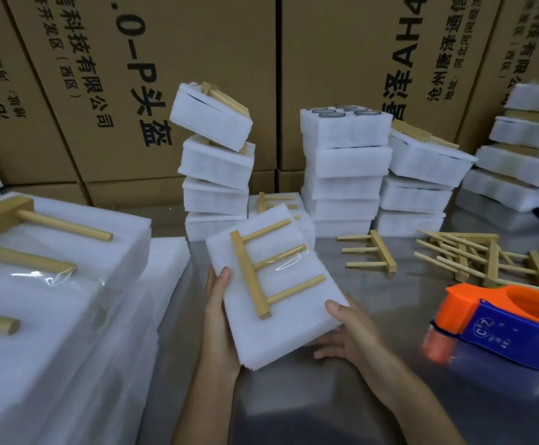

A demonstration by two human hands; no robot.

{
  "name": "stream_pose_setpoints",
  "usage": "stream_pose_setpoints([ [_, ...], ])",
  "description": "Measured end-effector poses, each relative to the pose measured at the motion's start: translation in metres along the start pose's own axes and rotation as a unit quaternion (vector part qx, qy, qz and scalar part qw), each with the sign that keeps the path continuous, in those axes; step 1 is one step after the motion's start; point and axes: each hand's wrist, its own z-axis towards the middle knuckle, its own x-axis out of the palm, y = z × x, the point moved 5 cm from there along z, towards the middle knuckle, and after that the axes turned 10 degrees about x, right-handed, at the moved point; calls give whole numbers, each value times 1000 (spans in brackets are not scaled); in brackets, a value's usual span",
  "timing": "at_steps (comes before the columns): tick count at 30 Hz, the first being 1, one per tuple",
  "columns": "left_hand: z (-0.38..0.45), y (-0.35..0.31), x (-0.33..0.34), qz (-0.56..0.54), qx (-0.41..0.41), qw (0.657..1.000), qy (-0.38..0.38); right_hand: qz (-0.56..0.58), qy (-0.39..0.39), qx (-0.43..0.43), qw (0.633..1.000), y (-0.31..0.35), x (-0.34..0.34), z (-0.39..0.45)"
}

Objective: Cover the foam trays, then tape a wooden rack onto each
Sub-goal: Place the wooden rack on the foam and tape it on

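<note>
I hold a covered white foam tray (290,319) tilted above the steel table, in the middle of the view. A wooden rack (263,268) with three pegs lies on its top, and clear tape crosses the middle peg. My left hand (218,316) grips the tray's left edge with the thumb on top. My right hand (342,329) grips the lower right corner, thumb on top and fingers underneath. An orange and blue tape dispenser (502,326) sits on the table to the right.
Stacks of foam trays (345,175) stand behind, some with racks taped on. Loose wooden racks (374,252) lie on the steel table (390,303), with a pile (486,258) further right. Finished trays (53,268) fill the left. Cardboard boxes (213,59) wall the back.
</note>
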Motion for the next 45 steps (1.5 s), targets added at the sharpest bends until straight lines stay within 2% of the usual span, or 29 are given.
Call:
stream_pose_setpoints([
  [2, 1, 2, 2, -1, -13, 1000, -1, 3, -3, -20, 1000, 2, 1, -2],
  [5, 3, 1, 3, -63, -30, 998, 7, 107, -12, 3, 994, 1, 1, 2],
  [9, 9, 5, -1, -176, -77, 981, -2, 245, 74, -23, 966, 17, 16, 14],
  [13, 14, 11, -9, -166, -82, 983, 1, 366, 84, -34, 926, 47, 35, 46],
  [17, 17, 12, -12, -154, -88, 984, 13, 409, 64, -40, 909, 78, 54, 78],
  [21, 19, 12, -12, -142, -90, 986, 14, 450, 81, -23, 889, 96, 69, 98],
  [31, 20, 13, -13, -121, -90, 988, 15, 495, 84, -28, 865, 101, 84, 120],
  [41, 18, 11, -12, -103, -83, 991, 15, 441, 47, -10, 896, 92, 78, 122],
  [45, 18, 11, -12, -99, -82, 992, 12, 421, 58, -6, 905, 88, 74, 112],
])
